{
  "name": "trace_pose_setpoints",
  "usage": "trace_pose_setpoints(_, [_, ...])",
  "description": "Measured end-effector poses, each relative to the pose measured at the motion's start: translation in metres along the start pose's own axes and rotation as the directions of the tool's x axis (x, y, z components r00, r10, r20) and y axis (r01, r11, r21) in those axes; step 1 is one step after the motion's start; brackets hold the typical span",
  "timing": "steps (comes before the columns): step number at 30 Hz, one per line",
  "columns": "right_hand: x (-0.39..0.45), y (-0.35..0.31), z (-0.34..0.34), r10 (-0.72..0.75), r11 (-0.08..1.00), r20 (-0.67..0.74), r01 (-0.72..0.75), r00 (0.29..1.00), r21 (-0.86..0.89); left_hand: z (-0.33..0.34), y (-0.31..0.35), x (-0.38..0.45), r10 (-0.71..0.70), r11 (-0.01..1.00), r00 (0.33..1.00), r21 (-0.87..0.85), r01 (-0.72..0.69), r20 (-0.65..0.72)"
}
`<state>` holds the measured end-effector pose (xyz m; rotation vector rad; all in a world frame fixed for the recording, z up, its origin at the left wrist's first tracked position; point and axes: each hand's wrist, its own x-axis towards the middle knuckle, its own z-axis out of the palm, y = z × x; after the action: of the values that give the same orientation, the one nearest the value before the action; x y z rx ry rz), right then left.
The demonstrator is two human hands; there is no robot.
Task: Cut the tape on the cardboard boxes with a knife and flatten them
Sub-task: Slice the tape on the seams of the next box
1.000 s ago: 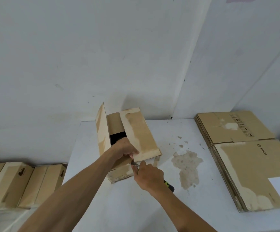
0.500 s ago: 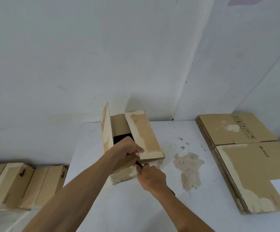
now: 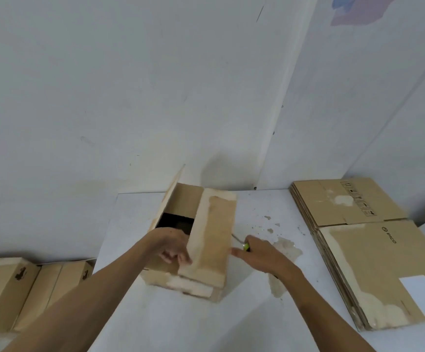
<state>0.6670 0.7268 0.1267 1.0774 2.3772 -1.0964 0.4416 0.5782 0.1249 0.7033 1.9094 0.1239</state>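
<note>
A brown cardboard box [image 3: 214, 237] stands on the white table [image 3: 181, 321] with its top flaps loose; the left flap stands upright and the dark inside shows. My left hand [image 3: 174, 246] rests on the box top, fingers curled at the inner edge of the right flap. My right hand [image 3: 264, 255] is just right of the box, closed around a knife [image 3: 241, 243] with a green-and-black handle; its thin blade points toward the box's right side.
Two stacks of flattened cardboard boxes [image 3: 373, 255] lie on the right part of the table. Several assembled boxes [image 3: 15, 288] sit lower down at the left. Brown stains [image 3: 285, 250] mark the tabletop. White walls close off the back.
The box has turned so its long side faces me more squarely. My right hand with the knife moved from the box's front edge to its right side. My left hand shifted onto the right flap's edge.
</note>
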Motion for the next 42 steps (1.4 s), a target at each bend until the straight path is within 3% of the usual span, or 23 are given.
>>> trace_pose_setpoints(3, [0.017, 0.005, 0.0, -0.041, 0.999, -0.1, 0.038, 0.994, -0.028, -0.01, -0.014, -0.013, -0.048, 0.956, 0.997, 0.293, 0.027, 0.064])
trace_pose_setpoints(5, [0.024, 0.004, 0.003, -0.025, 0.998, -0.116, 0.019, 0.993, -0.054, -0.018, -0.015, -0.017, -0.149, 0.854, 0.984, 0.514, 0.081, 0.093])
trace_pose_setpoints(7, [0.03, 0.004, 0.007, 0.016, 0.996, -0.126, -0.027, 0.992, -0.083, -0.022, -0.017, -0.017, -0.221, 0.721, 0.974, 0.682, 0.124, 0.056])
trace_pose_setpoints(9, [0.034, 0.003, 0.011, 0.055, 0.991, -0.072, -0.063, 0.996, -0.117, -0.023, -0.026, -0.014, -0.204, 0.647, 0.978, 0.743, 0.172, -0.049])
trace_pose_setpoints(11, [0.035, 0.001, 0.019, 0.057, 0.995, 0.007, -0.056, 0.998, -0.077, -0.023, -0.036, -0.013, -0.138, 0.687, 0.977, 0.695, 0.212, -0.162])
trace_pose_setpoints(15, [0.032, 0.001, 0.032, 0.049, 0.979, 0.042, -0.056, 0.998, 0.196, 0.004, -0.013, -0.018, 0.134, 0.905, 0.979, 0.422, -0.058, -0.151])
trace_pose_setpoints(18, [0.033, 0.004, 0.025, 0.075, 0.945, 0.158, -0.12, 0.985, 0.304, 0.038, 0.012, -0.009, 0.295, 0.936, 0.944, 0.246, -0.253, -0.148])
trace_pose_setpoints(21, [0.025, 0.009, 0.006, 0.074, 0.902, 0.273, -0.182, 0.959, 0.393, 0.053, 0.026, 0.007, 0.384, 0.914, 0.909, 0.202, -0.351, -0.16])
trace_pose_setpoints(26, [0.014, 0.03, -0.02, 0.091, 0.907, 0.366, -0.229, 0.926, 0.354, 0.051, 0.033, 0.014, 0.407, 0.911, 0.901, 0.145, -0.387, -0.149])
trace_pose_setpoints(33, [0.008, 0.031, -0.023, 0.119, 0.927, 0.352, -0.231, 0.928, 0.296, 0.049, 0.037, 0.026, 0.405, 0.906, 0.906, 0.185, -0.381, -0.12])
trace_pose_setpoints(42, [0.016, 0.041, -0.027, -0.039, 0.96, 0.388, -0.073, 0.921, 0.272, 0.044, 0.039, 0.034, 0.388, 0.896, 0.921, 0.248, -0.368, -0.035])
